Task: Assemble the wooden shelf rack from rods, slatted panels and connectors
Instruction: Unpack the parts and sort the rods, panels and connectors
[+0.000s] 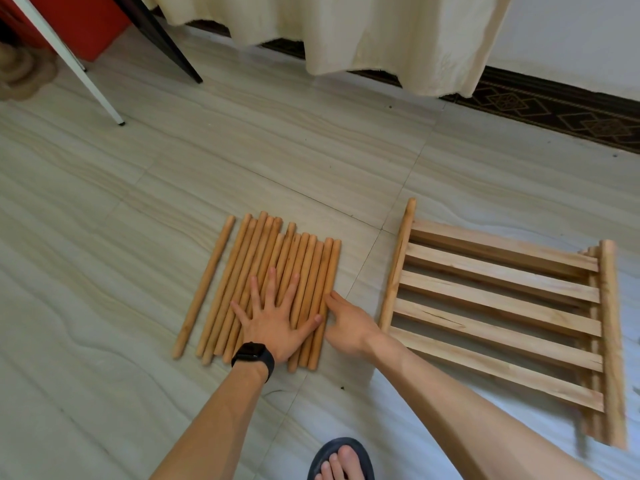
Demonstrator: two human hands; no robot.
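Observation:
Several wooden rods (298, 258) lie side by side on the tiled floor, with one rod (204, 287) a little apart on the left. My left hand (275, 317), a black watch on its wrist, lies flat with spread fingers on top of the rods. My right hand (346, 322) touches the rightmost rod at its side, fingers bent toward it. To the right lies a stack of slatted panels (498, 306), flat on the floor. No connectors are in view.
A white table leg (86, 77) and a dark leg (169, 43) stand at the back left by a red box (86, 26). A cream curtain (363, 36) hangs at the back over a dark patterned rug (554, 112). My sandalled foot (343, 460) is at the bottom edge.

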